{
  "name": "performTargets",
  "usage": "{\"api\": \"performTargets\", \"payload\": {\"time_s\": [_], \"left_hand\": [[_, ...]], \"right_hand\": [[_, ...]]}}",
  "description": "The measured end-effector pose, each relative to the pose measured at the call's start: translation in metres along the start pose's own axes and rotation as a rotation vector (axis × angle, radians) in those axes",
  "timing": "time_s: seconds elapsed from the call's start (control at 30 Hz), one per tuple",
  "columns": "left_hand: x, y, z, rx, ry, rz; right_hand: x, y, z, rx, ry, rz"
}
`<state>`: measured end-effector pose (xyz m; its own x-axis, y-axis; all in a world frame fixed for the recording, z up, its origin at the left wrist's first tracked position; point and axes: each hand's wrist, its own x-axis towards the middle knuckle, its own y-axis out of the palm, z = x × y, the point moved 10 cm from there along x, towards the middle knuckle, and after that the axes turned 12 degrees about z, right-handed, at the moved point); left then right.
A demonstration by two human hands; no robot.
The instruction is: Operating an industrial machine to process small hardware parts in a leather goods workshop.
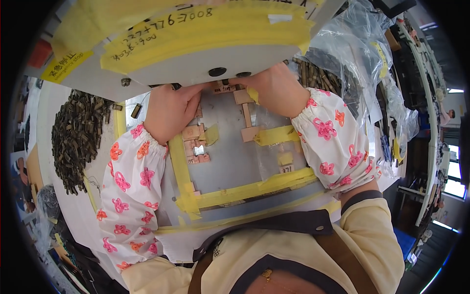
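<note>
Pale housing [171, 74] close above, two hands meeting beneath

Under its front edge, the left hand [172, 111] and the right hand [275, 90] reach inward from both sides toward a small pale block [223, 90]. This block is at the far end of the grey plate [223, 147], near the middle, partly hidden by the housing. The left index finger stretches toward it, while the left thumb is spread away from that finger. The right fingertips are partly covered, so I cannot tell whether either hand is pinching the block or only pressing beside it.

To do this step well, I think both hands should guide the block with equal, gentle force, so it does not turn. It seems wise to touch only its sides and keep the fingers away from the dark part [225, 82] just above. A pinkish bar [246, 115] lies near the right hand; better not to push it. Flowered sleeves [129, 196] also should not drag over the plate.
</note>
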<state>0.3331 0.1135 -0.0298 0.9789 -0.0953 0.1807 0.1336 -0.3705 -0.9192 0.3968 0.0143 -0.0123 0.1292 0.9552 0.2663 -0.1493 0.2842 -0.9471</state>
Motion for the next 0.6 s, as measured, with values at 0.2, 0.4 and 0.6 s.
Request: {"api": "performTargets", "payload": {"time_s": [0.2,0.4,0.6], "left_hand": [[0.001,-0.003,-0.011,0.092,0.044,0.026],[0.003,0.007,-0.008,0.055,-0.024,0.127],[0.002,-0.001,-0.007,0.086,0.045,0.024]], "right_hand": [[-0.002,-0.002,0.007,-0.041,-0.015,0.014],[0.000,0.002,0.006,-0.061,0.020,0.103],[0.001,-0.001,0.005,-0.168,0.013,0.060]]}}
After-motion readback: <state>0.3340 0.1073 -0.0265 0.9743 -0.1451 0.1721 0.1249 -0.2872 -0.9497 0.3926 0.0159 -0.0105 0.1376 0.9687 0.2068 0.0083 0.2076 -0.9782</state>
